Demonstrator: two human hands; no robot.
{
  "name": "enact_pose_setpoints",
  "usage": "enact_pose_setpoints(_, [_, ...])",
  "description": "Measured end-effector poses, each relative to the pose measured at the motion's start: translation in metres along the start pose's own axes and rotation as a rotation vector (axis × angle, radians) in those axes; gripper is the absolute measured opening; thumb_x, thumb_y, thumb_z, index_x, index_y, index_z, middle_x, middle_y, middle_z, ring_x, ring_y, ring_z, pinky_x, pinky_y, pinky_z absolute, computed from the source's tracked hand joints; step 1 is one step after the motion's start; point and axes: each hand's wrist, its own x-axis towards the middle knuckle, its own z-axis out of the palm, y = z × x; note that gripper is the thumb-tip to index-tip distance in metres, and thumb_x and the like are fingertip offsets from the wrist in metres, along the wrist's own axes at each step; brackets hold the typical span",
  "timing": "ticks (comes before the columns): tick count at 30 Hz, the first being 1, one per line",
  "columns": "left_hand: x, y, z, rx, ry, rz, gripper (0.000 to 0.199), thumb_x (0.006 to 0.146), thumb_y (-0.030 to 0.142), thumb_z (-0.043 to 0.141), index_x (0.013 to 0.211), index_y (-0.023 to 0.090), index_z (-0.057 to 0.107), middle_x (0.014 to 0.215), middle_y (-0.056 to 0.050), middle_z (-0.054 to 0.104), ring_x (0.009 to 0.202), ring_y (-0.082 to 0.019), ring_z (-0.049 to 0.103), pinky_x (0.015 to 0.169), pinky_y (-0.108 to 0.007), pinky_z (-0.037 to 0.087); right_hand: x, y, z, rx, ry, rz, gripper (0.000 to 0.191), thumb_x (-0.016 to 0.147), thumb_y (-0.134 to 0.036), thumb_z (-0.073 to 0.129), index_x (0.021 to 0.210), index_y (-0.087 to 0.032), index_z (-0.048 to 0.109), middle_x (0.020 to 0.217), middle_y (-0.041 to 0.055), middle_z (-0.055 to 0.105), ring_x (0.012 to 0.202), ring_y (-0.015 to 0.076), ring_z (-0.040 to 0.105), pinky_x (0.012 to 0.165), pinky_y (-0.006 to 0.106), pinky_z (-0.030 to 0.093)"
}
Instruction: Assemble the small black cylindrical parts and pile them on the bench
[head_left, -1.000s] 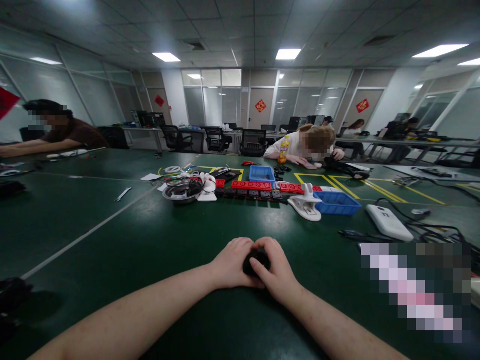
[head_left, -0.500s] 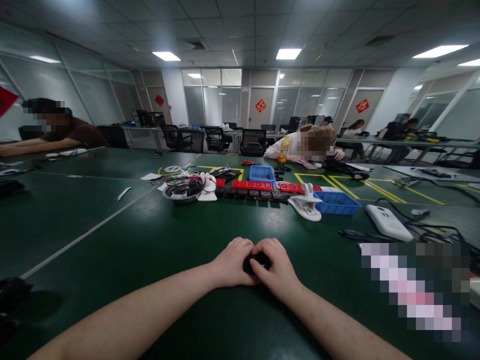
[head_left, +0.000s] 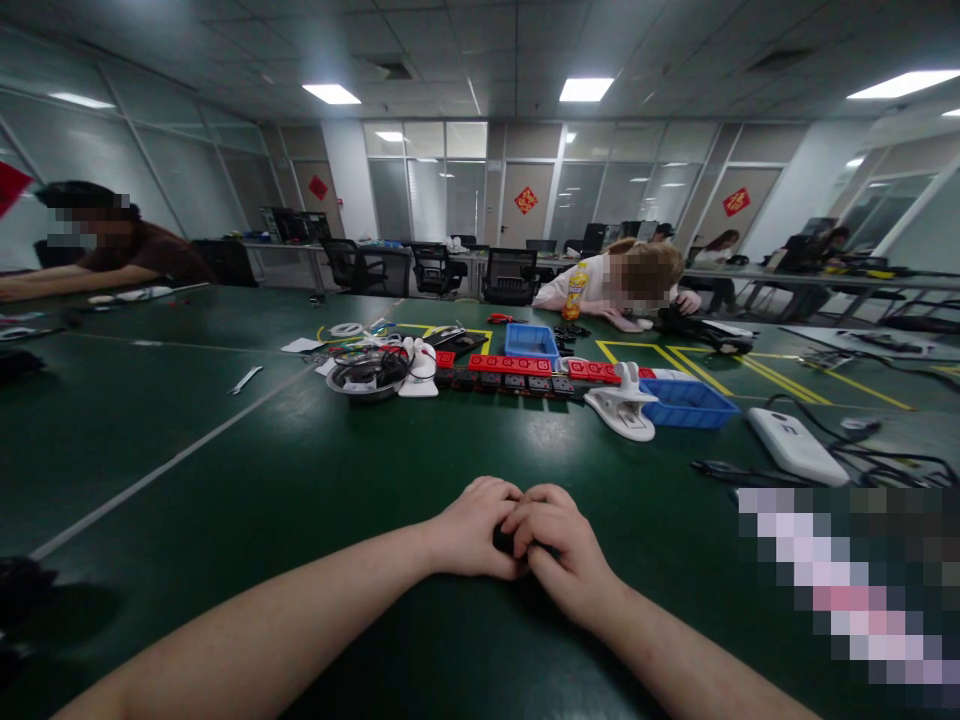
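Low over the green table (head_left: 360, 640), my hands meet around a small black object (head_left: 502, 540). Most of it is covered by fingers, and its kind cannot be made out. My left hand (head_left: 472, 525) is closed about its left side, thumb toward me. My right hand (head_left: 568, 550) presses against it from the right, fingers bent across the top and touching the left hand. Beyond the hands stands a row of red and black blocks (head_left: 517, 368), with a white clip stand (head_left: 622, 402) at its right end and another white clip (head_left: 418, 370) at its left.
A metal bowl of cables (head_left: 365, 392) stands left of the row. Blue bins (head_left: 688, 403) (head_left: 531, 341) lie near it. At right are a white power bank-like box (head_left: 796, 447) and black cables. A bottle (head_left: 574, 295) stands near a person (head_left: 555, 290) across the table.
My right fingers have shifted over the black object, so less of it shows. The left hand keeps about the same place. The view has turned slightly.
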Motion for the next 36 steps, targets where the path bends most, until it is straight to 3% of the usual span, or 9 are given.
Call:
enact_pose_setpoints(6, [0.000,0.002,-0.001,-0.014,0.024,-0.024,0.058,0.057,0.043,0.072,0.106,0.021,0.051,0.102,-0.004,0.053,0.097,-0.025,0.047,0.092,-0.040,0.034,-0.001,0.001,-0.001,-0.033,0.023,-0.024,0.023,0.072,-0.014,0.045,0.091,-0.021,0.056,0.090,0.0043,0.060,0.087,0.0211,0.052,0.083,0.039,0.038])
enact_pose_setpoints(13, [0.000,0.005,-0.002,-0.045,0.047,-0.054,0.072,0.053,0.052,0.074,0.112,0.020,0.046,0.105,-0.005,0.053,0.098,-0.026,0.048,0.090,-0.041,0.035,-0.002,0.010,0.002,-0.134,0.147,0.177,0.017,0.076,-0.032,0.049,0.085,-0.018,0.049,0.082,0.0055,0.053,0.078,0.0213,0.050,0.070,0.036,0.041])
enact_pose_setpoints(18, [-0.002,0.005,-0.003,-0.082,0.098,-0.123,0.071,0.051,0.056,0.074,0.105,0.019,0.047,0.106,-0.007,0.050,0.101,-0.026,0.046,0.088,-0.040,0.038,-0.003,0.018,0.001,-0.198,0.153,0.257,0.017,0.078,-0.035,0.050,0.082,-0.018,0.047,0.078,0.0043,0.051,0.073,0.0201,0.048,0.066,0.035,0.040])
enact_pose_setpoints(25, [0.000,0.005,0.002,0.050,0.107,-0.076,0.066,0.047,0.063,0.071,0.090,0.019,0.048,0.090,-0.004,0.050,0.089,-0.024,0.048,0.086,-0.041,0.038,-0.002,0.014,0.002,-0.266,0.088,0.234,0.023,0.074,-0.039,0.058,0.075,-0.019,0.047,0.074,0.0023,0.051,0.069,0.0184,0.047,0.064,0.033,0.038])
enact_pose_setpoints(31, [0.002,0.005,0.005,0.096,0.108,-0.093,0.044,0.056,0.049,0.071,0.080,0.019,0.049,0.083,-0.002,0.051,0.080,-0.020,0.049,0.075,-0.034,0.040,0.002,0.013,0.001,-0.274,0.012,0.225,0.017,0.073,-0.032,0.060,0.072,-0.019,0.050,0.073,0.0022,0.052,0.072,0.0194,0.047,0.066,0.033,0.037])
enact_pose_setpoints(36, [0.003,0.002,0.002,0.001,0.100,-0.068,0.038,0.057,0.039,0.074,0.079,0.018,0.051,0.087,-0.002,0.053,0.084,-0.020,0.049,0.078,-0.032,0.040,0.002,0.012,-0.002,-0.176,0.012,0.165,0.003,0.072,-0.021,0.053,0.074,-0.020,0.053,0.077,0.0033,0.055,0.077,0.0203,0.049,0.072,0.036,0.038])
